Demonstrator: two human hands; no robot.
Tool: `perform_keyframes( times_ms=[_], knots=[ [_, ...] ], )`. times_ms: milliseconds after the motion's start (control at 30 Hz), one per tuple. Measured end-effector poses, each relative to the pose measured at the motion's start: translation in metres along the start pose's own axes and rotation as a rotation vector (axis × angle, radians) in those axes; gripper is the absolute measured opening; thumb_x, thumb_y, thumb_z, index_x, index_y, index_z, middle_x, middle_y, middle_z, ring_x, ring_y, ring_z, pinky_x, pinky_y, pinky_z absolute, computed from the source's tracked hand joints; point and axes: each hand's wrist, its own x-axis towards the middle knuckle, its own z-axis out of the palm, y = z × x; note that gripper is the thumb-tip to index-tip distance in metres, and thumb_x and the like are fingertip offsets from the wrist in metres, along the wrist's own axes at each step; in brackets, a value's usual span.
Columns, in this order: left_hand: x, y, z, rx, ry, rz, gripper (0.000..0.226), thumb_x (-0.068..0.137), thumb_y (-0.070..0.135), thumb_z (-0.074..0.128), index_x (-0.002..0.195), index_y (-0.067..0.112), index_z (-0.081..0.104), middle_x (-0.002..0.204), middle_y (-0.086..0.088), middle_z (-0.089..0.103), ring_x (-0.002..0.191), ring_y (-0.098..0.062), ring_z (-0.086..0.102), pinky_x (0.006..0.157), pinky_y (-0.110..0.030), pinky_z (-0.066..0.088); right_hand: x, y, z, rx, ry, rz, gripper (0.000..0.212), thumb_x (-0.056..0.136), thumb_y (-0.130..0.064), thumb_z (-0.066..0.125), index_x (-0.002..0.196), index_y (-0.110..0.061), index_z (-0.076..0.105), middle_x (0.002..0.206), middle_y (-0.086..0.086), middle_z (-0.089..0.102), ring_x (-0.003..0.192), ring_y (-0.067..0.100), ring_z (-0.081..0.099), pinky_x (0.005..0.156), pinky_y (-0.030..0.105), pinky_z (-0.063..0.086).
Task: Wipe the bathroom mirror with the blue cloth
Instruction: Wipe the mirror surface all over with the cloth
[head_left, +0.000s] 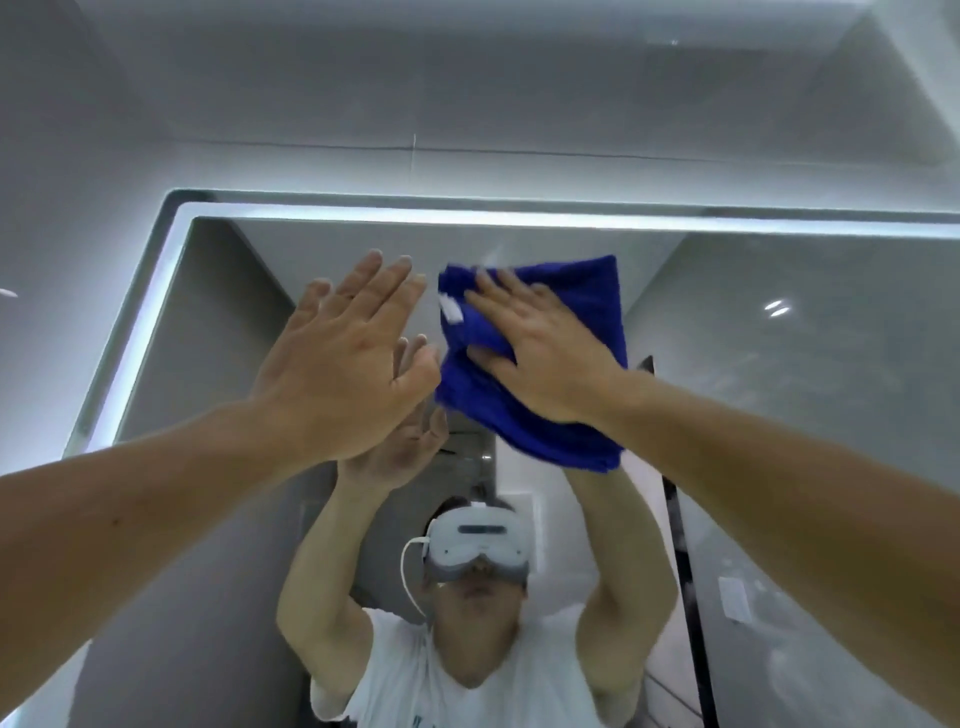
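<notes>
My left grip (343, 358) is raised wide, fingers straight, palm toward the mirror (779, 389); I cannot tell whether it touches the glass. Just right of it, the cloth (566, 441) lies flat on the mirror near its top edge, under my right grip (545, 358), whose straight fingers press it there.

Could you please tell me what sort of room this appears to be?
Probably a bathroom: a large wall mirror with a lit edge strip, grey tiled walls above it, and a blue cloth pressed against the glass.
</notes>
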Motion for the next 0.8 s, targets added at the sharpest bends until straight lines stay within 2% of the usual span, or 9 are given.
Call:
perform_keyframes(
  times_ms=[33, 100, 167, 267, 367, 567, 700, 800],
  knots=[
    [0.004, 0.001, -0.001, -0.009, 0.01, -0.014, 0.074, 0.09, 0.059, 0.014, 0.156, 0.027, 0.01, 0.164, 0.01, 0.002, 0.15, -0.006, -0.009, 0.123, -0.04, 0.0, -0.012, 0.004, -0.003, 0.0, -0.04, -0.057, 0.06, 0.102, -0.051, 0.029, 0.155, -0.025, 0.018, 0.163, -0.007, 0.01, 0.148, 0.004, -0.001, 0.111, 0.015, -0.015],
    [0.008, 0.001, -0.003, -0.007, 0.011, -0.008, 0.073, 0.089, 0.058, 0.014, 0.156, 0.029, 0.008, 0.164, 0.011, -0.001, 0.149, -0.005, -0.011, 0.123, -0.039, -0.002, -0.017, 0.028, -0.016, -0.002, -0.079, -0.068, 0.06, 0.103, -0.051, 0.028, 0.156, -0.027, 0.016, 0.163, -0.009, 0.009, 0.147, 0.001, -0.002, 0.118, 0.021, -0.007],
    [0.009, -0.002, -0.007, 0.01, -0.008, 0.021, 0.074, 0.089, 0.059, 0.013, 0.156, 0.03, 0.005, 0.164, 0.013, -0.005, 0.148, -0.004, -0.015, 0.122, -0.038, -0.005, -0.001, 0.055, -0.03, 0.015, -0.028, 0.118, 0.059, 0.104, -0.047, 0.029, 0.156, -0.024, 0.015, 0.164, -0.007, 0.008, 0.15, 0.007, 0.0, 0.123, 0.033, 0.001],
    [0.008, -0.01, -0.015, 0.042, -0.026, 0.051, 0.075, 0.088, 0.06, 0.011, 0.156, 0.031, 0.003, 0.163, 0.014, -0.008, 0.147, -0.003, -0.018, 0.122, -0.037, -0.007, 0.045, 0.08, -0.042, 0.014, 0.025, 0.468, 0.058, 0.105, -0.044, 0.027, 0.157, -0.018, 0.015, 0.165, 0.001, 0.006, 0.151, 0.02, 0.001, 0.121, 0.041, 0.005],
    [0.003, -0.017, -0.023, 0.06, -0.027, 0.072, 0.075, 0.087, 0.06, 0.01, 0.156, 0.032, 0.0, 0.163, 0.014, -0.01, 0.147, -0.003, -0.019, 0.121, -0.035, -0.011, 0.089, 0.074, -0.037, -0.022, 0.021, 0.577, 0.06, 0.105, -0.045, 0.025, 0.156, -0.016, 0.015, 0.165, 0.004, 0.005, 0.151, 0.026, 0.0, 0.12, 0.046, 0.006],
    [0.0, -0.025, -0.025, 0.067, -0.009, 0.018, 0.075, 0.087, 0.059, 0.011, 0.156, 0.03, 0.004, 0.164, 0.012, -0.006, 0.148, -0.005, -0.016, 0.123, -0.038, -0.006, 0.104, 0.031, -0.016, 0.05, -0.041, 0.139, 0.059, 0.103, -0.048, 0.033, 0.156, -0.028, 0.015, 0.164, -0.006, 0.006, 0.151, 0.014, -0.001, 0.119, 0.034, -0.001],
    [-0.008, -0.02, -0.017, 0.048, -0.03, 0.0, 0.074, 0.088, 0.056, 0.014, 0.156, 0.027, 0.007, 0.164, 0.01, -0.004, 0.149, -0.006, -0.013, 0.123, -0.038, -0.004, 0.056, 0.018, -0.008, 0.052, -0.06, -0.037, 0.057, 0.102, -0.05, 0.035, 0.154, -0.036, 0.017, 0.163, -0.013, 0.009, 0.149, 0.005, -0.002, 0.113, 0.023, -0.008],
    [-0.016, -0.015, -0.011, 0.021, -0.032, -0.001, 0.074, 0.089, 0.056, 0.012, 0.156, 0.026, 0.008, 0.164, 0.01, -0.001, 0.149, -0.006, -0.012, 0.123, -0.038, -0.004, 0.006, -0.006, 0.002, 0.0, -0.098, -0.11, 0.059, 0.1, -0.055, 0.03, 0.154, -0.038, 0.013, 0.162, -0.015, 0.005, 0.148, 0.001, -0.007, 0.114, 0.021, -0.012]
  ],
)
